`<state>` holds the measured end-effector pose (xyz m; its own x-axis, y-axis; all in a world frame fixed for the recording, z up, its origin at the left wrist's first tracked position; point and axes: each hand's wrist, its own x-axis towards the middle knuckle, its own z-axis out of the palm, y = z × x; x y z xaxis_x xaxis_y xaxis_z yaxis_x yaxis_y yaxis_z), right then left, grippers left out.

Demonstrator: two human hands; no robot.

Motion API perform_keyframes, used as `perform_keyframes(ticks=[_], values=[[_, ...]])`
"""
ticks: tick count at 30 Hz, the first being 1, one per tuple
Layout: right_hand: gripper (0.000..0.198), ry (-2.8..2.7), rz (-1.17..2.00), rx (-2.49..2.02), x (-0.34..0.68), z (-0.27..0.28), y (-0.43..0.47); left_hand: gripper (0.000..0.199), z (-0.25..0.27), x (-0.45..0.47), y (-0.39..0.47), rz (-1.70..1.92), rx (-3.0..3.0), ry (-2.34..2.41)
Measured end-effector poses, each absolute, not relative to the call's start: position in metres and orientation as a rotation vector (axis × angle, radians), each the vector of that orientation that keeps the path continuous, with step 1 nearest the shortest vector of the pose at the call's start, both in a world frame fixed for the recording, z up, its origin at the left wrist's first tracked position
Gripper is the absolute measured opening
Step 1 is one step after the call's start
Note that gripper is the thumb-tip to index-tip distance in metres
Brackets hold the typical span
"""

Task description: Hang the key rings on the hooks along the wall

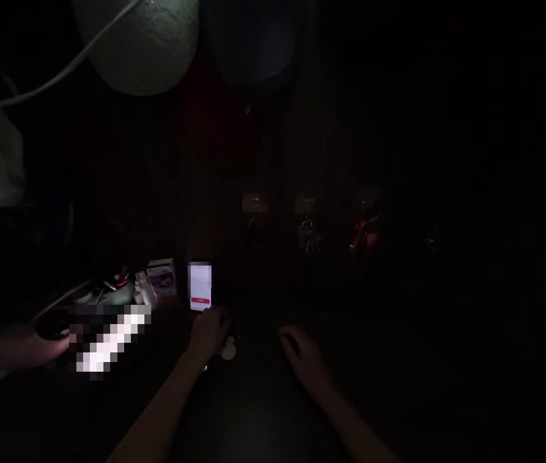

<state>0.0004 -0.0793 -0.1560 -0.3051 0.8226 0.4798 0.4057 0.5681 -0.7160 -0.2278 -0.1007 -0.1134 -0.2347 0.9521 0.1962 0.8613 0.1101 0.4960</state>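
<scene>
In the dark, a phone shows a bright pale screen with a red bar near its bottom. My left hand is right below the phone's lower edge; its fingers are too dark to make out, and I cannot tell whether it touches the phone. Close to that hand's right side lies a small pale rounded object. My right hand rests apart on the dark surface, fingers loosely bent, with a gap between thumb and forefinger and nothing visible in it.
Left of the phone stand a small printed box and a greenish bowl with things in it. A blurred bright strip lies nearer. Keys hang from a hook behind. A white cable crosses the upper left.
</scene>
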Motion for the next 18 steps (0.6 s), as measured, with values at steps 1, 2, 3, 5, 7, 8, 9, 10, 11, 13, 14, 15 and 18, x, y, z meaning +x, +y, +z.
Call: perform_keyframes(ticks=[1, 2, 3, 5, 7, 8, 9, 10, 11, 13, 14, 15, 18], values=[[0.021, -1.917, 0.592, -0.991, 0.000, -0.156, -0.079, 0.010, -0.113, -0.228, -0.101, 0.812, 1.797, 2.191], [0.021, -1.915, 0.587, -0.987, 0.001, -0.156, -0.079, 0.011, -0.113, -0.228, -0.102, 0.840, 1.765, 2.174], [0.021, -1.919, 0.585, -0.978, 0.001, -0.156, -0.079, 0.012, -0.112, -0.228, -0.103, 0.874, 1.730, 2.155], [0.021, -1.941, 0.588, -0.961, 0.001, -0.156, -0.079, 0.015, -0.112, -0.227, -0.103, 0.959, 1.655, 2.111], [0.021, -1.965, 0.589, -0.955, 0.001, -0.156, -0.079, 0.016, -0.111, -0.225, -0.103, 1.060, 1.578, 2.054], [0.021, -1.973, 0.586, -0.956, 0.001, -0.157, -0.079, 0.017, -0.111, -0.223, -0.103, 1.113, 1.539, 2.021], [0.021, -1.978, 0.583, -0.958, 0.001, -0.157, -0.079, 0.018, -0.111, -0.221, -0.102, 1.164, 1.500, 1.984], [0.022, -1.980, 0.580, -0.959, 0.001, -0.157, -0.079, 0.019, -0.112, -0.219, -0.101, 1.210, 1.463, 1.945], [0.022, -1.979, 0.581, -0.958, 0.000, -0.156, -0.079, 0.021, -0.112, -0.217, -0.101, 1.249, 1.426, 1.902], [0.022, -1.968, 0.589, -0.953, -0.001, -0.155, -0.081, 0.025, -0.112, -0.213, -0.100, 1.302, 1.358, 1.808], [0.021, -1.959, 0.593, -0.951, -0.001, -0.154, -0.081, 0.027, -0.113, -0.211, -0.100, 1.318, 1.329, 1.760], [0.021, -1.951, 0.599, -0.949, -0.001, -0.153, -0.082, 0.029, -0.113, -0.209, -0.101, 1.327, 1.305, 1.714], [0.021, -1.932, 0.635, -0.953, -0.002, -0.150, -0.084, 0.034, -0.113, -0.201, -0.105, 1.327, 1.253, 1.585]])
